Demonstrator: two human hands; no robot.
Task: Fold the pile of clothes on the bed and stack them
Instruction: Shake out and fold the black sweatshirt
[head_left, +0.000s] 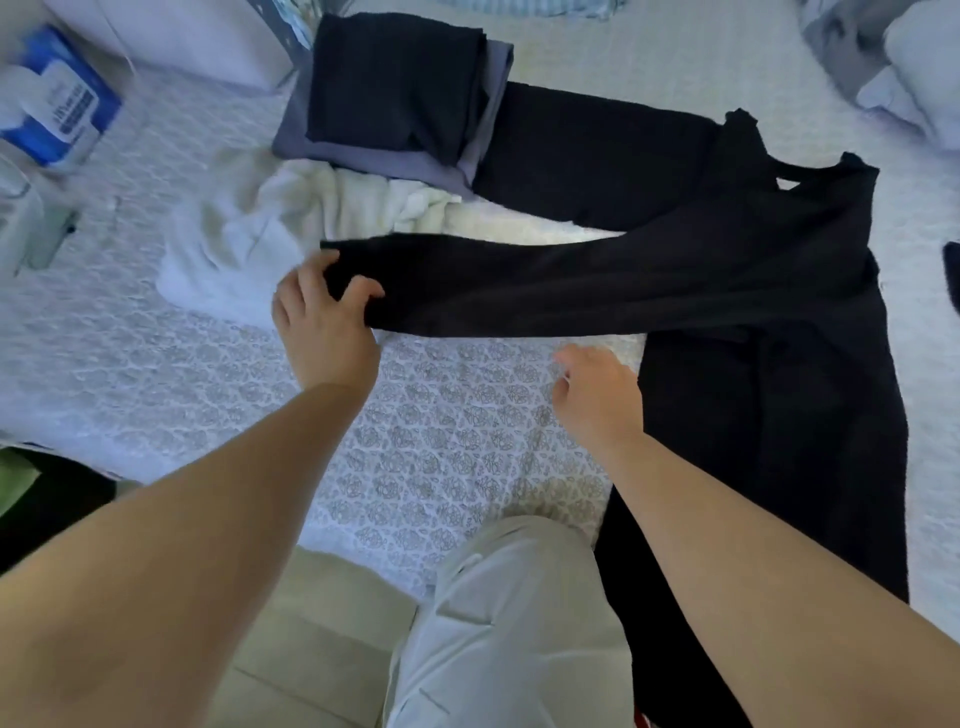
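Black long-sleeved garment (753, 291) is lying spread across the right half of the bed (467, 426), its body running down toward the near edge and one sleeve (545, 280) stretching leftward over the patterned cover. At the cuff end of that sleeve, the left hand (324, 317) is gripping the fabric, fingers curled over the top edge and thumb tucked beneath, holding the cuff slightly off the bedding. The right hand (597, 395) is hovering just beside the garment's left edge, below the sleeve; its fingers are bent inward, and whether they are pinching any cloth or merely hanging loose is hard to say from this angle, since nothing dark is showing between them.

Behind the sleeve, a folded stack (400, 104) is sitting on the bed, a black piece on top of a grey-blue one, touching the far edge of the spread garment. A crumpled white towel (270, 228) is lying just in front of the stack, to the left of the gripping hand. Further left, a blue and white packet (57, 98) is resting on the cover. A knee in pale trousers (509, 623) is pressing against the bed's near edge.
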